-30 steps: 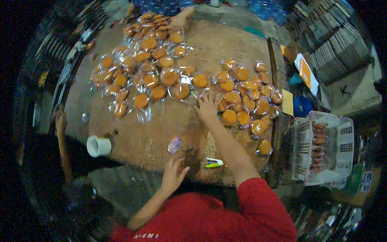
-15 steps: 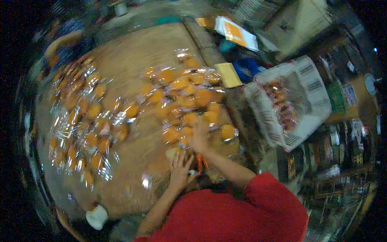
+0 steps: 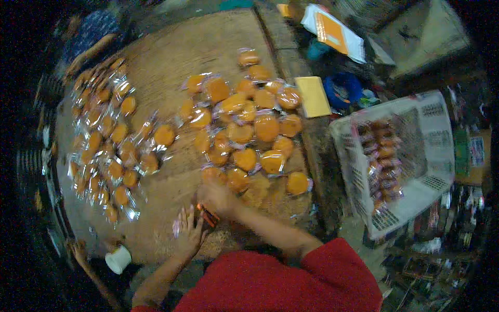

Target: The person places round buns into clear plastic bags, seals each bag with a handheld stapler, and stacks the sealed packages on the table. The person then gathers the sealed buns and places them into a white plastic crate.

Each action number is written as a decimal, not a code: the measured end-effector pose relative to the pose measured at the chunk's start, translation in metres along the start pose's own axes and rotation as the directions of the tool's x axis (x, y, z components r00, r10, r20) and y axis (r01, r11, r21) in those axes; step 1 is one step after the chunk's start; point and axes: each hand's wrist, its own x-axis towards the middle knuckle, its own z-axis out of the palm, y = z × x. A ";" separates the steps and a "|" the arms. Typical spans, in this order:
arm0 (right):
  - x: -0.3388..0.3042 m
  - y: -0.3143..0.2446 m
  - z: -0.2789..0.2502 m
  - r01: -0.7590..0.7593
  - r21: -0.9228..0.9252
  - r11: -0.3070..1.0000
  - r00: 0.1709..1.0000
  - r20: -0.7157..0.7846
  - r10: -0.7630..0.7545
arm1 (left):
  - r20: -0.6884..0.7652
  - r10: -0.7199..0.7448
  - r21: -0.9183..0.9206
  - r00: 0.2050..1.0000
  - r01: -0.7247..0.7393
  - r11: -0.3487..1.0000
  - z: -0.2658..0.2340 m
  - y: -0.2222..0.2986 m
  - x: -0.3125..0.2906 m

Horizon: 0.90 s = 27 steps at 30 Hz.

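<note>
Orange cakes crowd beyond the right hand, its grip too blurred to tell. Left hand is open; white crate flanks the counter

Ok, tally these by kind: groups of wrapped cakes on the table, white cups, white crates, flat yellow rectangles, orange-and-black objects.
Left wrapped-cake group and right wrapped-cake group: 2
White cup: 1
White crate: 1
Flat yellow rectangle: 1
Orange-and-black object: 1
Total: 6
</note>
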 end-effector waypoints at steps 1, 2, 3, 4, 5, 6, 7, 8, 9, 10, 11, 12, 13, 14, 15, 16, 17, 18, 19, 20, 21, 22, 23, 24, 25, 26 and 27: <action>0.035 0.011 -0.024 -0.005 0.002 1.000 0.996 -0.093 0.005 | -0.069 -0.034 -0.095 0.997 0.027 0.995 -0.015 0.010 0.003; 0.077 0.021 -0.033 -0.052 0.015 0.999 0.895 -0.443 0.053 | -0.129 -0.072 -0.187 0.989 0.047 0.981 -0.029 0.017 0.016; 0.101 0.041 -0.059 -0.054 -0.460 0.886 0.939 -0.325 -0.111 | -0.185 -0.088 -0.199 0.979 0.050 0.979 -0.039 0.024 0.028; 0.125 0.056 -0.071 -0.079 -0.601 0.795 0.932 -0.328 -0.156 | -0.244 -0.096 -0.213 0.965 0.044 0.976 -0.049 0.027 0.044; 0.135 0.070 -0.079 -0.072 -0.644 0.761 0.950 -0.276 -0.143 | -0.316 -0.093 -0.229 0.944 0.019 0.973 -0.058 0.027 0.066; 0.136 0.080 -0.083 -0.083 -0.634 0.769 0.986 -0.166 -0.030 | -0.388 -0.087 -0.242 0.917 -0.011 0.970 -0.066 0.023 0.090; 0.135 0.089 -0.088 -0.097 -0.634 0.767 0.995 -0.052 0.083 | -0.360 -0.111 -0.244 0.926 0.022 0.970 -0.074 0.018 0.112; 0.126 0.093 -0.090 -0.096 -0.609 0.787 0.995 -0.075 0.064 | -0.397 -0.120 -0.219 0.910 0.032 0.975 -0.080 0.013 0.137; 0.118 0.095 -0.095 -0.142 -0.599 0.788 0.987 -0.030 0.155 | -0.431 -0.165 -0.327 0.887 0.018 0.945 -0.086 0.002 0.170; 0.111 0.095 -0.103 -0.077 -0.622 0.780 0.996 -0.005 0.094 | -0.549 -0.181 -0.377 0.816 -0.048 0.925 -0.091 -0.010 0.202; 0.104 0.090 -0.110 -0.081 -0.648 0.757 0.994 0.008 0.113 | -0.550 -0.224 -0.390 0.805 -0.010 0.921 -0.095 -0.025 0.234; 0.104 0.085 -0.119 -0.080 -0.566 0.821 0.988 0.061 0.138 | -0.594 -0.241 -0.377 0.768 0.000 0.926 -0.100 -0.042 0.270; 0.109 0.080 -0.129 -0.093 -0.489 0.867 0.986 0.076 0.148 | -0.592 -0.274 -0.354 0.758 0.061 0.933 -0.106 -0.059 0.304; 0.120 0.076 -0.138 -0.109 -0.398 0.911 0.983 0.091 0.157 | -0.514 -0.343 -0.365 0.787 0.161 0.917 -0.105 -0.069 0.328; 0.134 0.073 -0.145 -0.052 -0.400 0.915 0.998 -0.044 0.037 | -0.509 -0.304 -0.377 0.805 0.109 0.920 -0.099 -0.073 0.342; 0.151 0.073 -0.151 -0.073 -0.412 0.908 0.990 -0.142 0.015 | -0.429 -0.289 -0.416 0.856 0.096 0.904 -0.092 -0.072 0.354; 0.177 0.078 -0.154 -0.093 -0.427 0.899 0.978 -0.210 0.001 | -0.376 -0.285 -0.444 0.881 0.099 0.890 -0.088 -0.071 0.365; 0.204 0.086 -0.154 -0.100 -0.424 0.900 0.956 -0.290 -0.031 | -0.443 -0.215 -0.522 0.870 -0.055 0.851 -0.077 -0.059 0.367; 0.231 0.096 -0.150 -0.052 -0.519 0.853 0.975 -0.212 -0.069 | -0.404 -0.164 -0.451 0.900 -0.040 0.892 -0.070 -0.047 0.370; 0.256 0.108 -0.145 0.007 -0.592 0.806 0.982 -0.147 -0.117 | -0.495 -0.115 -0.423 0.861 -0.124 0.898 -0.065 -0.033 0.372; 0.276 0.121 -0.139 0.116 -0.662 0.740 0.965 -0.101 -0.242 | -0.488 -0.084 -0.384 0.869 -0.128 0.914 -0.062 -0.026 0.371; 0.286 0.134 -0.136 0.076 -0.594 0.801 0.997 0.046 -0.060 | -0.508 -0.109 -0.447 0.855 -0.154 0.881 -0.063 -0.017 0.369; 0.296 0.146 -0.136 0.025 -0.559 0.829 0.975 0.196 0.103 | -0.481 -0.111 -0.588 0.870 -0.227 0.776 -0.065 -0.015 0.363; 0.307 0.154 -0.138 -0.025 -0.628 0.778 0.999 0.015 0.044 | -0.437 -0.171 -0.671 0.883 -0.193 0.716 -0.071 -0.014 0.355; 0.315 0.159 -0.136 -0.171 -0.745 0.645 0.980 -0.059 0.191 | -0.353 -0.188 -0.769 0.916 -0.169 0.617 -0.079 -0.016 0.345; 0.321 0.160 -0.137 -0.192 -0.834 0.517 0.978 -0.122 0.166 | -0.400 -0.174 -0.785 0.900 -0.238 0.572 -0.084 -0.015 0.325; 0.322 0.156 -0.130 -0.199 -0.896 0.396 0.974 -0.135 0.184 | -0.460 -0.198 -0.800 0.866 -0.307 0.515 -0.090 -0.012 0.300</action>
